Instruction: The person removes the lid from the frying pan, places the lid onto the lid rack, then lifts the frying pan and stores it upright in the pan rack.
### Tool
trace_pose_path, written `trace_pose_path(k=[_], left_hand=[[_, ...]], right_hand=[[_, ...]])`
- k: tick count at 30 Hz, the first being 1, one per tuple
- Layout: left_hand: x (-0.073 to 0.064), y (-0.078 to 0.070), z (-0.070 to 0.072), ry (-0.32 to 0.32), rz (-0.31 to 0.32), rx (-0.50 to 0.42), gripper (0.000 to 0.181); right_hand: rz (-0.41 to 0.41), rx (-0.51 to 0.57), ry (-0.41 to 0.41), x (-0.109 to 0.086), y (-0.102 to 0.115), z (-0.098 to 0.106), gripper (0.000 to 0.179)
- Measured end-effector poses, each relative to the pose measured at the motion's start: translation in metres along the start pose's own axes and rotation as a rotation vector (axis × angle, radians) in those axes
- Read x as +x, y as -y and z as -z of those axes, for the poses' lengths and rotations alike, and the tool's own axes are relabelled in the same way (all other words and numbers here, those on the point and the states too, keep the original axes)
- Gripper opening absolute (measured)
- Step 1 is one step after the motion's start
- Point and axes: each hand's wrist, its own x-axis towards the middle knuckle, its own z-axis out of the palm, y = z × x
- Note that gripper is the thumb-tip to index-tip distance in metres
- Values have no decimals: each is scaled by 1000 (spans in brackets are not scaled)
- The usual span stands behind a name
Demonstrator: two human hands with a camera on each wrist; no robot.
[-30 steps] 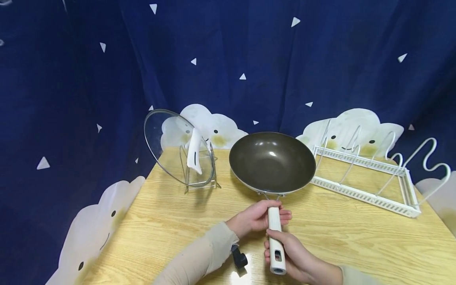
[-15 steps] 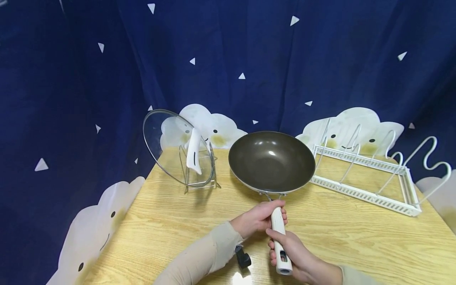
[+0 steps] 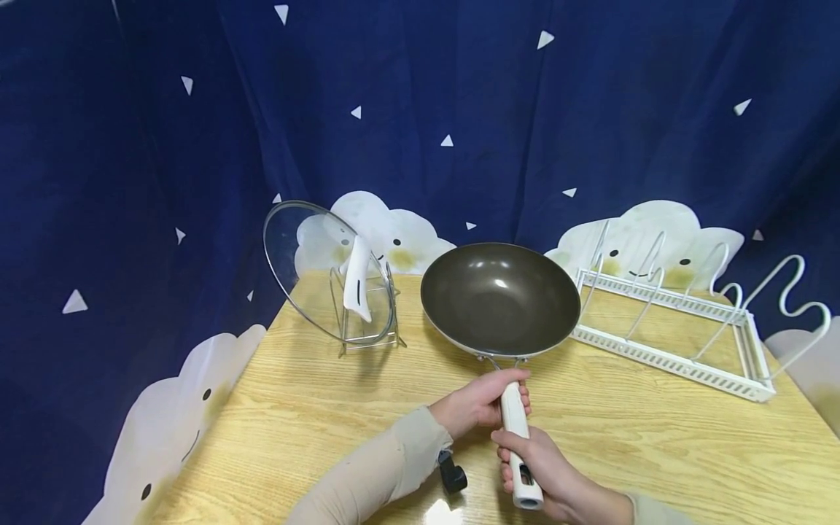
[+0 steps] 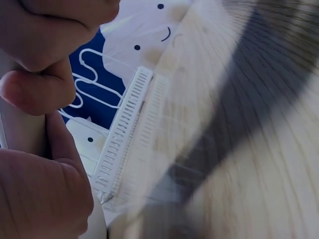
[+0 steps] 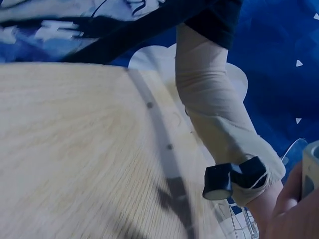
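Note:
A wok (image 3: 500, 299) with a dark inside faces me in the middle of the head view, its white handle (image 3: 515, 415) pointing toward me. My left hand (image 3: 482, 399) grips the handle just below the pan. Lower down, near the handle's hanging hole, my right hand (image 3: 547, 470) curls round it from the right. The left wrist view has curled fingers (image 4: 55, 164) along its left side. In the right wrist view the handle end (image 5: 311, 169) shows at the right edge, beside part of the right hand.
A glass lid (image 3: 295, 251) with a white grip leans in a small wire stand (image 3: 374, 341) at the left. To the right lies a white rack (image 3: 682, 364) with wire dividers. A black wrist camera (image 3: 453, 474) hangs at the left sleeve. The wooden table (image 3: 289, 430) meets a blue curtain.
My left fingers, extended under the handle at first, have curled round it. The handle's near end has swung slightly right, along with my right hand. Lid and rack are unmoved.

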Motion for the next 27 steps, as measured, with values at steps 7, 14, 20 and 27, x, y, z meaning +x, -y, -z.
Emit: trace_pose_path(k=[7,14,20,27], left_hand=[[0,3,-4,-81,-9,-10,27],[1,7,-4,-87,-61,17,24],[0,10,-6,-103,-85,31,23],[-2,9,-9,-133,-121,37,19]], right_hand=[[22,-57,18,-1,-4,3,23],[54,-60,42,-2,-10,9,20],[68,-58,52,-2,-16,13,17],[78,-44,90,-4,-16,18,17]])
